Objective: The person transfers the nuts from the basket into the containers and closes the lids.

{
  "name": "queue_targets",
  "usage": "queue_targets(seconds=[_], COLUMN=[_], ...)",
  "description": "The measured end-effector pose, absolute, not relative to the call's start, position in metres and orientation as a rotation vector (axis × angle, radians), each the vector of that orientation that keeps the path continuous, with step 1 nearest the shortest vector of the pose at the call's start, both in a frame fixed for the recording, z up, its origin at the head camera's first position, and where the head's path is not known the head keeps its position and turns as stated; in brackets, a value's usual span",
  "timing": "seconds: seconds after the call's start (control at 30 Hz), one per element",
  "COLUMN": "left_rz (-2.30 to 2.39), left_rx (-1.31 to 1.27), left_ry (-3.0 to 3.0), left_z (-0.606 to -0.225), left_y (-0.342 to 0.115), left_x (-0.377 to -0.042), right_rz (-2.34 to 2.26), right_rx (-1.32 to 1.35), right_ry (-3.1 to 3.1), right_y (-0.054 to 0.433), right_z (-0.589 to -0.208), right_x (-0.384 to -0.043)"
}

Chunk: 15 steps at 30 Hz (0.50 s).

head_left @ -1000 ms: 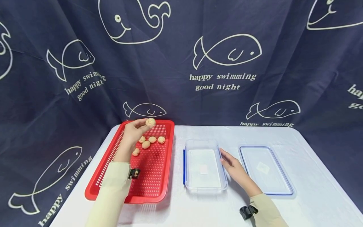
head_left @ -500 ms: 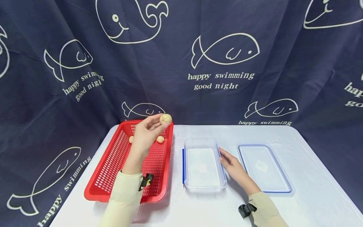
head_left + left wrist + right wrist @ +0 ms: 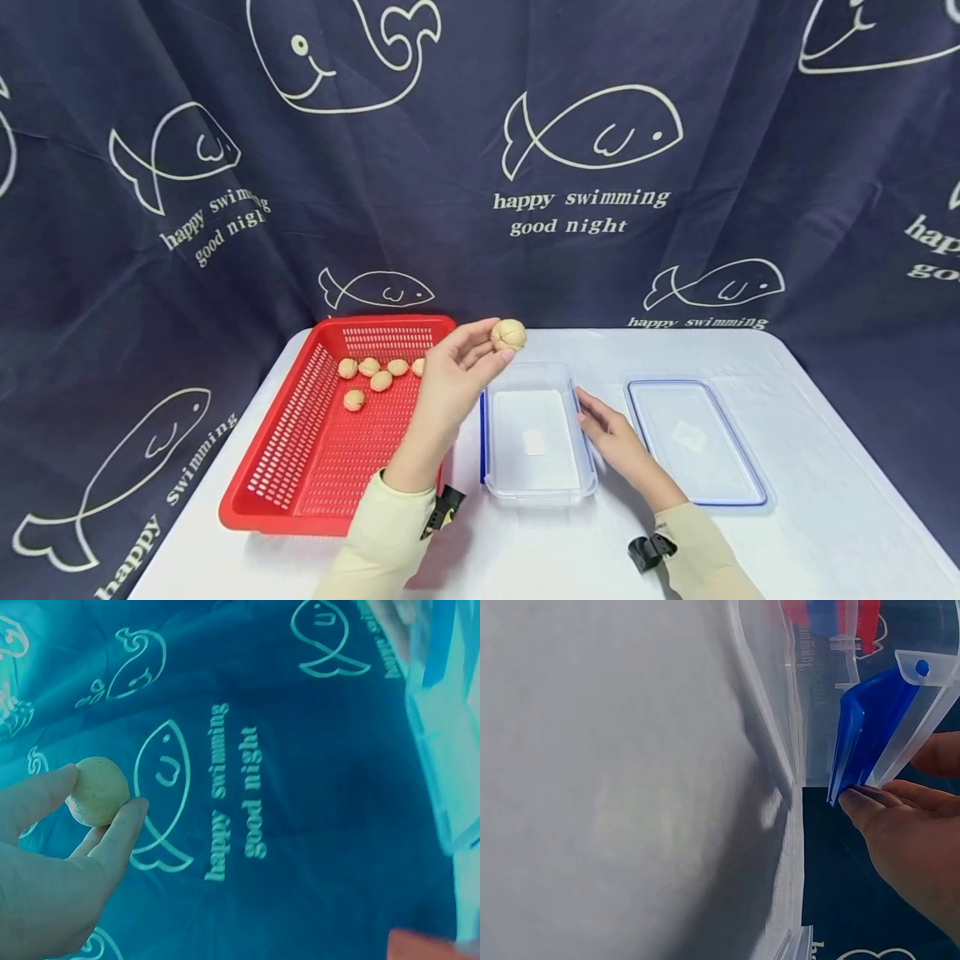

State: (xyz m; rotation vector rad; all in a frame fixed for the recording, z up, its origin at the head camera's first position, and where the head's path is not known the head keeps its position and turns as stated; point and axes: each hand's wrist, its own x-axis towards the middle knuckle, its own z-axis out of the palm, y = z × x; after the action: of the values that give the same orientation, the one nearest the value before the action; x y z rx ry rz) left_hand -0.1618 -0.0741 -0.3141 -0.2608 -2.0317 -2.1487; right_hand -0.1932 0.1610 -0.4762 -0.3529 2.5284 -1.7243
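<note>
My left hand (image 3: 448,379) pinches a walnut (image 3: 508,334) between thumb and fingertips, raised over the far left part of a clear plastic box (image 3: 491,492). In the left wrist view, the walnut (image 3: 100,792) sits at the fingertips of the left hand (image 3: 67,862). My right hand (image 3: 618,442) rests against the box's right side, its fingertips at the rim. In the right wrist view, the right hand (image 3: 915,832) touches a blue locking flap (image 3: 870,720) hanging from the box. More walnuts (image 3: 381,381) lie in a red plastic basket (image 3: 262,523) at left.
A clear lid with a blue seal (image 3: 697,442) lies on the white tablecloth (image 3: 817,467), right of the box. The box stands between basket and lid. Behind the table hangs a dark blue curtain (image 3: 420,200) printed with fish and lettering.
My left hand has carried the walnut rightward from above the basket to the box's far left part. The right hand has stayed at the box's side.
</note>
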Motion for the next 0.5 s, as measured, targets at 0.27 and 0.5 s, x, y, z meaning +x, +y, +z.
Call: queue_targets(seconds=[0.27, 0.5], left_rz=[-2.176, -2.224], left_rx=[-0.305, -0.238], left_ry=[-2.106, -2.203], left_z=[-0.340, -0.375], left_y=[-0.051, -0.034], left_x=[-0.164, -0.166], right_rz=[-1.722, -1.706], right_rx=[-0.339, -0.343], right_ry=[2.529, 2.537], right_y=[0.162, 0.162], right_z=[-0.478, -0.475], right_x=[-0.195, -0.194])
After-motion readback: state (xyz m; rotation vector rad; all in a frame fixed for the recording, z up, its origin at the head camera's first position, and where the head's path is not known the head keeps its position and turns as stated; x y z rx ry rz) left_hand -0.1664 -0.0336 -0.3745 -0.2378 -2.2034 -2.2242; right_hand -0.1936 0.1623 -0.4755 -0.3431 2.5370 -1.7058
